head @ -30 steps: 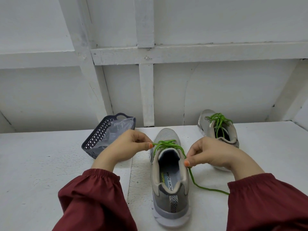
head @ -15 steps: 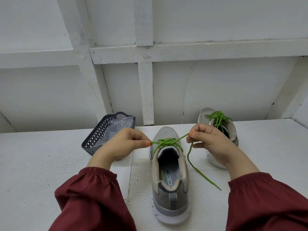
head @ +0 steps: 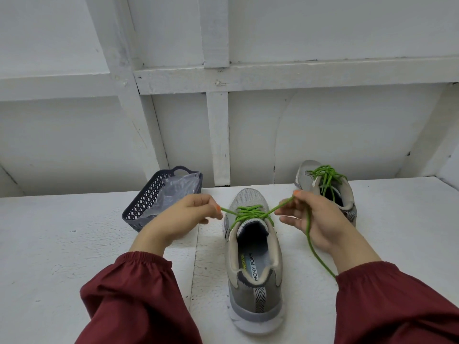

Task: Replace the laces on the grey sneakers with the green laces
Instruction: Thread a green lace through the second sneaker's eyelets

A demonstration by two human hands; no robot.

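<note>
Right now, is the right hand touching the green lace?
Touching. The head view shows the right hand pinching the green lace at its fingertips, with the loose end trailing down across the palm.

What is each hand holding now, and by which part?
The green lace on the near sneaker. The left hand pinches its left strand close to the shoe; the right hand pinches the right strand, whose tail trails across the palm.
</note>
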